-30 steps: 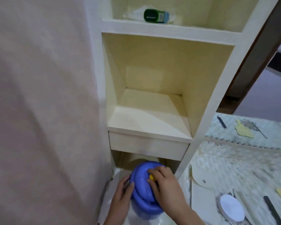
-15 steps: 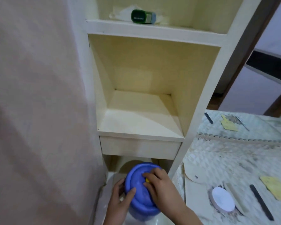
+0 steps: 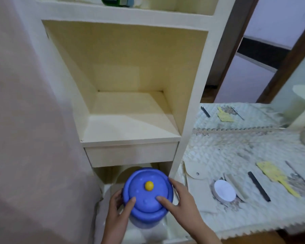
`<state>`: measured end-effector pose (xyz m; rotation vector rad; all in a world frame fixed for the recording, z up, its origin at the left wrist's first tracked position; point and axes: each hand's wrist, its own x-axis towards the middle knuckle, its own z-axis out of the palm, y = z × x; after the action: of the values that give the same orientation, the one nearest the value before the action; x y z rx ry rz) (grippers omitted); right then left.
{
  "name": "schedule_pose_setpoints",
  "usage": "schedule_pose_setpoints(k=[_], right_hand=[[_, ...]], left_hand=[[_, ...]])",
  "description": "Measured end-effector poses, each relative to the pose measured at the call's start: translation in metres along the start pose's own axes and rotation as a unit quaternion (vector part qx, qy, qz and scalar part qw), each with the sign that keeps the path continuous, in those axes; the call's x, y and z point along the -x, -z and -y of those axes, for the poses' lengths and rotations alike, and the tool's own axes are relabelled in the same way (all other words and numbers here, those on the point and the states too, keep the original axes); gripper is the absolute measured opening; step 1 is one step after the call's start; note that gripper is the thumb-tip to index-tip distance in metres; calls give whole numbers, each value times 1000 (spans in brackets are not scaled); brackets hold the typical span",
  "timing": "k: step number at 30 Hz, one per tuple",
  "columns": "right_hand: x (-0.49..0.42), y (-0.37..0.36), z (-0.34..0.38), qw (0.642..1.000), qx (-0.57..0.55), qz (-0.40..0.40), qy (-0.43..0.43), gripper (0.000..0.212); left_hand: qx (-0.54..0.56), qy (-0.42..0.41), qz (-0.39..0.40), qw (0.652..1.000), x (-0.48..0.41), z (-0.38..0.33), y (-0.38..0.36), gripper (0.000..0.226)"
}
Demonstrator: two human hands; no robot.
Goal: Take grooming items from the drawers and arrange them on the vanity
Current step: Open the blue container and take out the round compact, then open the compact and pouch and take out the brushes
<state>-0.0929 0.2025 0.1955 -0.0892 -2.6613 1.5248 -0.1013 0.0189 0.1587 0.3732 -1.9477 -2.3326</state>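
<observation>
A blue round container [image 3: 147,194] with a blue lid and a small yellow knob [image 3: 149,185] is held over the open lower drawer [image 3: 165,231] of the cream shelf unit. My left hand [image 3: 117,215] grips its left side, thumb on the lid. My right hand [image 3: 181,203] grips its right side, with one finger lying on the lid. On the vanity top [image 3: 218,155] to the right lie a white round disc [image 3: 224,190], a black comb [image 3: 258,185], a yellow comb-like item [image 3: 276,176] and a cream pouch [image 3: 197,184].
An empty cream cubby [image 3: 130,111] sits above a shut drawer front [image 3: 130,154]. A green-capped item [image 3: 116,1] lies on the upper shelf. A pink wall or curtain [image 3: 25,120] fills the left. A mirror [image 3: 253,115] behind the vanity reflects small tools.
The container has come up and turned so its lid faces me, baring the yellow knob. My right hand slid from the lid top to its right side. The view shifted left.
</observation>
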Motion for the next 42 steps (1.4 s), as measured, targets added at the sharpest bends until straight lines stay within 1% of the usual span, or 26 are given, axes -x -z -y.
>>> schedule_pose_setpoints(k=[1, 2, 5, 7, 8, 9, 11, 13, 14, 15, 16, 17, 19, 21, 23, 25, 27, 28, 30, 31, 34, 35, 37, 41, 42], right_hand=[[2, 0, 1, 1000, -15, 13, -23, 105], [3, 0, 2, 999, -24, 18, -35, 100], [6, 0, 4, 998, -22, 23, -45, 81], [11, 5, 3, 998, -21, 35, -47, 71], [15, 8, 1, 998, -20, 39, -51, 65], [21, 13, -1, 998, -18, 38, -53, 60], [34, 27, -11, 997, -22, 24, -73, 52], [45, 44, -25, 994, -28, 15, -108, 42], [49, 54, -34, 992, -22, 14, -123, 34], [53, 65, -44, 990, -10, 16, -136, 26], [55, 76, -54, 989, 1, 17, -149, 18], [57, 88, -64, 987, 9, 16, -158, 13], [59, 114, -84, 985, 23, 8, -172, 13], [58, 143, -104, 982, 35, 7, -185, 14], [54, 174, -124, 979, 49, 11, -196, 14], [48, 205, -145, 977, 80, 24, -198, 13], [40, 235, -164, 975, 116, 38, -186, 23], [35, 249, -174, 973, 136, 43, -182, 28], [24, 271, -193, 964, 187, 47, -184, 33], [18, 280, -201, 959, 209, 46, -185, 34], [-1, 295, -213, 949, 270, 37, -158, 25], [-7, 297, -214, 947, 287, 40, -140, 24], [-17, 292, -213, 941, 313, 50, -114, 29], [-32, 262, -203, 952, 295, 78, -9, 38], [-37, 254, -196, 960, 260, 106, -2, 44]], left_hand=[[-3, -5, 4, 1000, 2, -1, -1, 62], [-11, -5, 6, 1000, 4, -2, -1, 64], [-36, 0, 12, 999, 6, -1, 0, 65], [-78, -16, -18, 997, 10, -2, 1, 67], [-117, -40, -45, 991, 16, -5, 3, 69], [-167, -94, -69, 979, 22, -9, 4, 71], [-253, -243, -87, 932, 37, -23, 0, 66], [-283, -366, -34, 886, 51, -24, -14, 45], [-291, -404, -3, 867, 58, -21, -24, 35], [-297, -425, 30, 854, 63, -15, -37, 28], [-297, -428, 70, 851, 67, -11, -52, 24], [-300, -429, 104, 846, 69, -7, -68, 21], [-318, -416, 155, 838, 70, 7, -103, 18], [-349, -364, 204, 839, 67, 22, -138, 16], [-383, -286, 245, 843, 63, 40, -169, 25], [-420, -212, 256, 844, 61, 53, -197, 33], [-457, -159, 262, 835, 59, 61, -225, 49], [-477, -141, 264, 826, 55, 63, -238, 53], [-511, -120, 263, 810, 48, 67, -259, 54], [-523, -115, 264, 802, 45, 70, -266, 59], [-564, -81, 259, 780, 39, 74, -282, 83], [-586, -94, 259, 762, 35, 76, -285, 86], [-620, -89, 282, 727, 28, 78, -289, 83], [-610, -117, 284, 730, 17, 84, -290, 79], [-606, -110, 286, 734, 16, 85, -289, 79]])
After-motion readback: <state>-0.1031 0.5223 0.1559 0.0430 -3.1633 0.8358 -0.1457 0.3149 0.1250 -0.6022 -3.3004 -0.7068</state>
